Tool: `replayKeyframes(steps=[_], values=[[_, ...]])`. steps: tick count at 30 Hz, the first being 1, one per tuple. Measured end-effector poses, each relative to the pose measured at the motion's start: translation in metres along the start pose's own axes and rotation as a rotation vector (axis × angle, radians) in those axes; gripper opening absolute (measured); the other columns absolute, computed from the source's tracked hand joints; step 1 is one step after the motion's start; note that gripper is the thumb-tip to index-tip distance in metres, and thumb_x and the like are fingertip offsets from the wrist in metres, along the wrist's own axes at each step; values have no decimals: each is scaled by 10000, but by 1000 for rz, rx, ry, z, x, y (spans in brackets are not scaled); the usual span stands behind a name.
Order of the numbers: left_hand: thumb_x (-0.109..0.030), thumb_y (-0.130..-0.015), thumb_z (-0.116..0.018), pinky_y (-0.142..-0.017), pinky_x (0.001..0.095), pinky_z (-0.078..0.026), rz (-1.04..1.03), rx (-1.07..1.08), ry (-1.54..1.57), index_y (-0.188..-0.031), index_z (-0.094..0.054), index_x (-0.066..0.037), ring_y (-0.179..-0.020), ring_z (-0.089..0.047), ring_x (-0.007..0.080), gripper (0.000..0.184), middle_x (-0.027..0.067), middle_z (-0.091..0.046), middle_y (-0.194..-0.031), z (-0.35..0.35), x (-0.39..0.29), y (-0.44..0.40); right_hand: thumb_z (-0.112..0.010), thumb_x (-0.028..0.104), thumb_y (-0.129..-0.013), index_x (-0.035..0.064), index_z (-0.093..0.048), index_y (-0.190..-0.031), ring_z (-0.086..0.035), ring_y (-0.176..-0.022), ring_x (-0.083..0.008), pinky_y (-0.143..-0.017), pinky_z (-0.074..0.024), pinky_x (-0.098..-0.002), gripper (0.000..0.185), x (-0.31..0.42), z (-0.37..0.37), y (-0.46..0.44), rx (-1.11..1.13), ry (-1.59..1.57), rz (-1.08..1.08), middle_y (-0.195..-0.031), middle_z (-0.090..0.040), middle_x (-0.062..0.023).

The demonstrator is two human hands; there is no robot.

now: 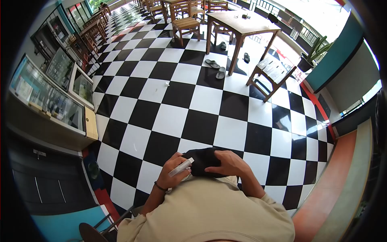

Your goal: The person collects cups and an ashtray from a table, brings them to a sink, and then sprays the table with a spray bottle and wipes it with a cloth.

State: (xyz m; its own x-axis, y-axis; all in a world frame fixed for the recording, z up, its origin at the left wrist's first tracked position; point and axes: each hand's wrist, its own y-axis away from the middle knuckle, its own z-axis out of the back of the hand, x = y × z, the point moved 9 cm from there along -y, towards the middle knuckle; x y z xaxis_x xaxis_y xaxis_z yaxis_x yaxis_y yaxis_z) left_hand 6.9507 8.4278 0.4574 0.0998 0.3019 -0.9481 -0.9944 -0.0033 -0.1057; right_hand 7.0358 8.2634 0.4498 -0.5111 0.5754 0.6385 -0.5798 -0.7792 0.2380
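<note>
My left hand (174, 171), with a dark band at its wrist, is closed around a small white, partly see-through rectangular case (182, 167). Its fingers also touch the left side of a black, soft-looking item (203, 160) at my lap. On the other side my right hand (231, 163) grips that black item, fingers over its far edge and thumb across its front. What kind of item it is, I cannot make out. My beige shirt (205, 209) fills the view just below both hands.
Black-and-white tiles (199, 125) cover the floor. A wooden table (242, 23), a chair (272, 76) and several sandals (220, 73) stand ahead right. A glass display case (52, 101) lines the left; a bench (326, 201) runs along the right. A small white scrap (167, 84) lies ahead.
</note>
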Motion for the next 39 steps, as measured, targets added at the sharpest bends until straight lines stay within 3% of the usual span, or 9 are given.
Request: replayKeyframes(steps=[2,4,9,12,18,21,26,33,39], values=[[-20,-740,-736,-789,354,-497,-41,-83,-89,-898,-659,-18,-793,-600,234,176,87,-619,-820,39,-7,-45,-751,447,-829,-28,-562,-839,-620,-744,-431,-669,-490,-464,511,11,39,-71,5,-26,218,-759,-625,-210],[-13,-734,-744,-785,377,-504,-112,-179,-188,-891,-651,-10,-786,-611,240,183,97,-619,-818,78,-11,-86,-738,383,-850,8,-571,-836,-620,-837,-364,-757,-481,-442,411,26,76,-140,49,82,269,-819,-629,-153],[-9,-772,-688,-752,296,-483,199,-486,145,-958,-619,4,-817,-599,160,199,68,-586,-963,159,71,-155,-675,317,-921,35,-567,-944,-608,-940,-283,-941,-423,-418,302,65,148,-277,-105,118,578,-834,-626,-109],[8,-767,-686,-763,292,-477,276,-472,205,-972,-618,12,-823,-597,152,215,59,-593,-923,191,108,-227,-626,244,-952,43,-562,-1019,-603,-711,-345,-933,-423,-428,222,42,164,-360,23,11,415,-670,-591,-136],[-24,-748,-702,-693,304,-468,163,-194,9,-900,-656,-1,-760,-579,174,161,69,-556,-882,261,158,-437,-685,349,-906,15,-516,-1159,-637,-782,-406,-728,-481,-444,452,-95,189,-483,-65,-358,-175,-806,-660,-209],[-40,-770,-701,-660,307,-470,52,31,-13,-914,-659,-1,-732,-573,166,155,71,-555,-896,280,148,-553,-705,355,-888,27,-534,-1238,-631,-759,-389,-734,-489,-423,509,-127,226,-517,-210,-402,-191,-851,-672,-210],[-48,-787,-698,-704,295,-467,-76,263,-152,-941,-648,-22,-798,-576,153,164,61,-544,-911,297,130,-701,-687,140,-905,35,-658,-1124,-632,-820,-199,-725,-517,-358,245,-171,289,-591,-376,-716,-244,-946,-679,-128],[-70,-818,-690,-690,269,-457,149,116,75,-956,-643,-15,-766,-556,121,156,34,-542,-911,340,212,-845,-669,156,-930,31,-646,-1137,-594,-862,-186,-750,-468,-325,243,-247,385,-739,-599,-610,-175,-1000,-602,-88],[-83,-844,-665,-666,222,-415,295,-164,87,-1002,-620,-39,-741,-507,61,169,-16,-567,-838,393,244,-951,-626,206,-952,38,-529,-1037,-598,-682,-378,-633,-445,-436,212,-283,498,-893,-431,-605,-68,-773,-621,-197]])
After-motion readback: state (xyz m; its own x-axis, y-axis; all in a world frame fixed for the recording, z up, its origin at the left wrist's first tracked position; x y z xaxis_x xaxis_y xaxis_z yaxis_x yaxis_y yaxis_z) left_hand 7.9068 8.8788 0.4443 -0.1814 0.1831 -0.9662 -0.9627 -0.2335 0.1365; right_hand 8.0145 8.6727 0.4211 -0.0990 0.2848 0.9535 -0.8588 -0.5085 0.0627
